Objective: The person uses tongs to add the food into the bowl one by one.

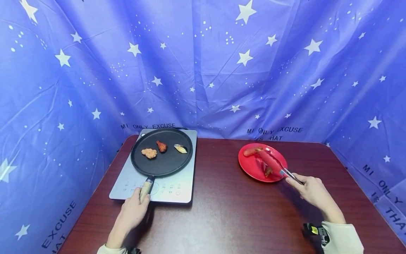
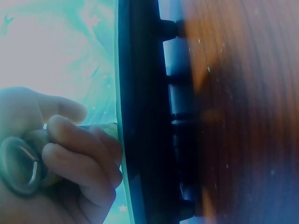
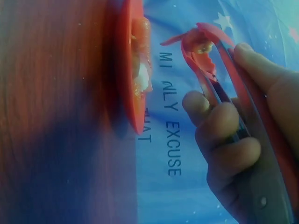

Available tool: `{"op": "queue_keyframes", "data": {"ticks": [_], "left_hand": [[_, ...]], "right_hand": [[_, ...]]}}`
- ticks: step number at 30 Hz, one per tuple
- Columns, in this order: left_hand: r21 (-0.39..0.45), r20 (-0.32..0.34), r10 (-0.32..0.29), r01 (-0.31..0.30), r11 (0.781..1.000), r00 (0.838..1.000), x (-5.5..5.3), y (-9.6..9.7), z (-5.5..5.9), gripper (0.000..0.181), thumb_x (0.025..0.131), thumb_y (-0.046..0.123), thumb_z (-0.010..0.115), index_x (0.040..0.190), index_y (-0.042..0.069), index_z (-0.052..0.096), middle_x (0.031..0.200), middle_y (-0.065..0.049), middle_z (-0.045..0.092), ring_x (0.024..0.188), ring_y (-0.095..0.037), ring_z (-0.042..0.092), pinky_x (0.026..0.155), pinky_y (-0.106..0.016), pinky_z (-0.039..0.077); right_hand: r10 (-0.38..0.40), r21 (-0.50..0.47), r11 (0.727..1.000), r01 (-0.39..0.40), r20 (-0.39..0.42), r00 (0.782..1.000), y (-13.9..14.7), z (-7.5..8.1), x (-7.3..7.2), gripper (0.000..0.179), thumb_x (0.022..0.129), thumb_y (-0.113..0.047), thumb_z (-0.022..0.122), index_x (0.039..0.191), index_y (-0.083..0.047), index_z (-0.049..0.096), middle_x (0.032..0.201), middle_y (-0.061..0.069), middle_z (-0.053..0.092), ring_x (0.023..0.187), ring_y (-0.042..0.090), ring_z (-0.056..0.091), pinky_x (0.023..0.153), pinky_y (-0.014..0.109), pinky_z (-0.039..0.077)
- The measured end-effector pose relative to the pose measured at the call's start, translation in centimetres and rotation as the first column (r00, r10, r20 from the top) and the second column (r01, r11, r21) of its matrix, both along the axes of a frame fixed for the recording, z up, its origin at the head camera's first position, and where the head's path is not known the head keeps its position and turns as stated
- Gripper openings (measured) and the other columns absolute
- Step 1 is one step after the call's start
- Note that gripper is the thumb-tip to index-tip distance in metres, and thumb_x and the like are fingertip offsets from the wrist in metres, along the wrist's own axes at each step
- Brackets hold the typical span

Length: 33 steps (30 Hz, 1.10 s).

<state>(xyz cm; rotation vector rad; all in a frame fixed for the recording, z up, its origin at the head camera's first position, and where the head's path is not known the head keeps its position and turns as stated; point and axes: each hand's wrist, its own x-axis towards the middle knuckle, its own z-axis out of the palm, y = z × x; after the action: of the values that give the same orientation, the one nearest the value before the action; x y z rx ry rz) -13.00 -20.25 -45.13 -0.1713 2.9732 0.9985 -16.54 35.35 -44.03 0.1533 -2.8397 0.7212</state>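
My left hand (image 1: pixel 132 211) grips the pale handle (image 1: pixel 146 189) of a black frying pan (image 1: pixel 166 165). In the pan lie a breaded fried piece (image 1: pixel 149 153), a browned drumstick (image 1: pixel 161 146) and a small shell-like piece with a yellowish topping (image 1: pixel 180 149). On the right, my right hand (image 1: pixel 315 190) holds red-tipped metal tongs (image 1: pixel 271 160) over a red plate (image 1: pixel 245 167). Between the tong tips, the right wrist view shows a brownish rounded food piece (image 3: pixel 198 44), its kind unclear. A sausage-like piece (image 1: pixel 251 152) and other food, partly hidden by the tongs, are on the plate.
The pan sits on a silver induction cooker (image 1: pixel 122 185) at the left of the dark wooden table (image 1: pixel 219 197). A blue star-patterned curtain (image 1: pixel 196 70) hangs behind and on both sides. Bare tabletop separates cooker and plate.
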Motion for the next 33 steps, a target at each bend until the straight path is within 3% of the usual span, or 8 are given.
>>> {"op": "queue_keyframes", "data": {"ticks": [5,12,16,23,29,33], "left_hand": [[-0.007,-0.004,-0.007,0.007,1.000,1.000,0.0,0.0,0.1,0.028,0.096,0.028,0.050,0.105,0.003,0.045,0.063,-0.007,0.044,0.058,-0.023,0.048,0.052,-0.038,0.038],[0.006,0.014,0.003,-0.004,1.000,1.000,0.0,0.1,0.1,0.028,0.096,0.028,0.049,0.109,0.004,0.045,0.064,-0.007,0.044,0.056,-0.022,0.047,0.050,-0.035,0.037],[0.012,0.032,0.009,-0.009,1.000,0.999,0.1,0.1,-0.1,0.030,0.096,0.027,0.048,0.113,0.003,0.045,0.065,-0.007,0.044,0.056,-0.021,0.047,0.050,-0.034,0.037],[-0.004,0.000,-0.003,0.003,1.000,1.000,0.0,0.1,0.1,0.028,0.096,0.029,0.049,0.106,0.003,0.045,0.064,-0.007,0.043,0.056,-0.022,0.046,0.050,-0.036,0.037],[0.002,0.005,-0.003,0.003,1.000,1.000,0.2,0.2,0.2,0.028,0.096,0.028,0.049,0.108,0.003,0.045,0.064,-0.007,0.043,0.057,-0.022,0.047,0.051,-0.036,0.037],[-0.003,0.005,0.005,-0.005,1.000,1.000,0.2,0.2,0.2,0.027,0.096,0.027,0.049,0.106,0.003,0.045,0.064,-0.007,0.043,0.056,-0.022,0.046,0.050,-0.035,0.037]], "right_hand": [[0.031,0.110,0.994,-0.018,-0.112,0.993,-0.7,-0.1,0.1,0.039,0.086,-0.035,0.069,0.110,-0.004,0.068,0.061,0.000,0.059,0.064,0.029,0.058,0.062,0.052,0.044],[0.054,0.202,0.979,-0.031,-0.111,0.992,-1.4,-0.2,0.1,0.039,0.088,-0.040,0.065,0.108,-0.007,0.066,0.050,-0.006,0.040,0.053,0.021,0.047,0.050,0.039,0.037],[0.059,0.208,0.977,-0.037,-0.098,0.993,-1.7,-0.2,0.1,0.040,0.088,-0.042,0.064,0.108,-0.007,0.066,0.053,-0.004,0.043,0.055,0.022,0.049,0.050,0.040,0.038],[0.072,0.225,0.973,-0.044,-0.121,0.990,-2.1,-0.2,0.0,0.037,0.086,-0.041,0.066,0.103,-0.008,0.066,0.053,-0.003,0.043,0.053,0.024,0.052,0.049,0.043,0.039],[0.059,0.237,0.971,-0.027,-0.130,0.990,-2.5,0.2,0.1,0.050,0.086,-0.042,0.067,0.116,-0.002,0.063,0.062,0.010,0.056,0.058,0.033,0.057,0.051,0.050,0.042],[0.070,0.241,0.970,-0.030,-0.158,0.985,-2.8,0.4,0.1,0.049,0.085,-0.041,0.068,0.115,-0.002,0.063,0.069,0.015,0.061,0.060,0.036,0.059,0.051,0.052,0.042]]}}
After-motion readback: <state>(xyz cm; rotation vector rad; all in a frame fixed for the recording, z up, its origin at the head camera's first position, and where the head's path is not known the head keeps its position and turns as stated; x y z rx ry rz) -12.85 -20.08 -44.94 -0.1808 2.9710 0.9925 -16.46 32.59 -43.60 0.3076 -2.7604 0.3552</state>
